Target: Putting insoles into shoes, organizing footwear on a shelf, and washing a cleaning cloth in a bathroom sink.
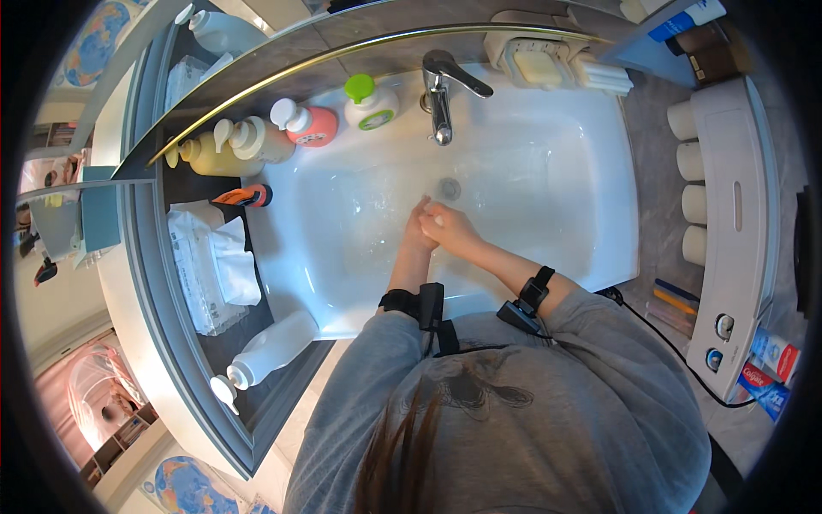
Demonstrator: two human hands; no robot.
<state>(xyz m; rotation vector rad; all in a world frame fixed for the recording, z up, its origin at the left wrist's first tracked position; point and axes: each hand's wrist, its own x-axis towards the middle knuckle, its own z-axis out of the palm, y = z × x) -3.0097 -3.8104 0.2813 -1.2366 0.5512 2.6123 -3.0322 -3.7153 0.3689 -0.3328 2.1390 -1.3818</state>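
My two hands meet over the white sink (334, 265), a little nearer to me than the round drain (449, 189). My left hand (416, 231) has its fingers stretched out, partly covered by the other hand. Curled over it from the right, my right hand (452, 229) presses against its palm and fingers. A small pale patch shows between the hands; I cannot tell whether it is lather or skin. Beyond them, the chrome faucet (440, 107) stands at the back rim, its lever pointing right. Black bands with small boxes wrap both forearms.
Pump bottles line the back left: a green-topped one (371, 104), a pink one (310, 125) and others. A tissue pack (214, 265) and a white bottle (272, 349) lie at left. Soap (537, 67) sits in a back-right dish. A white cup holder (736, 214) stands at right.
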